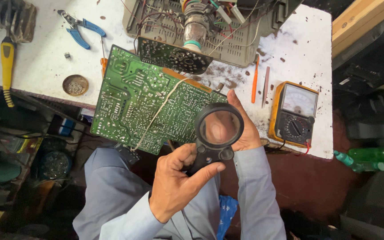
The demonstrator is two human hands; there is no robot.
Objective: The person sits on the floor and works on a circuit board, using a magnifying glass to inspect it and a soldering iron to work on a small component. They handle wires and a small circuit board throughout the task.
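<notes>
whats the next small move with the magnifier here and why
Probably slide the magnifying glass left, over the solder side of the green circuit board. The left hand grips its black handle, but the lens sits at the board's right edge and mostly shows the fingers of the right hand, which props up that edge.

I see my own arms in long grey-blue sleeves — buttoned cuffs at the wrists — over trousers of matching cloth.

Electronics repair workshop — multimeter [294, 114], pliers [80, 29]
</notes>
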